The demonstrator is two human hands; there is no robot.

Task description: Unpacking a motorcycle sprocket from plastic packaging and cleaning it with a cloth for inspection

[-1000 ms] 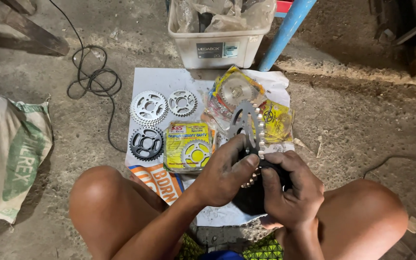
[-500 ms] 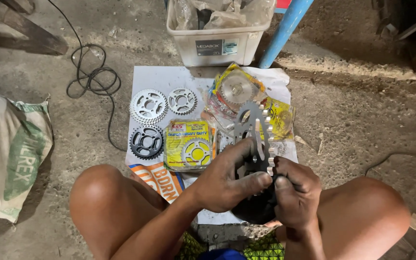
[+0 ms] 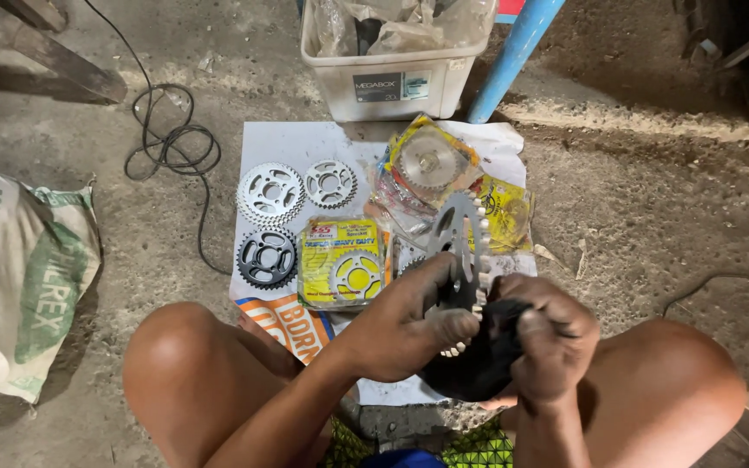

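My left hand (image 3: 409, 325) grips a grey sprocket (image 3: 459, 251) upright while my right hand (image 3: 548, 338) clutches a black rag (image 3: 478, 364) against its near edge.

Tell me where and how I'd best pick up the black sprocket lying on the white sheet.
Take the black sprocket by its toothed outer rim, coming straight down from above. It lies flat on the white sheet, so there is probably no getting under it. Its left edge is free; a silver sprocket crowds the top and a yellow packet lies beside its right edge.
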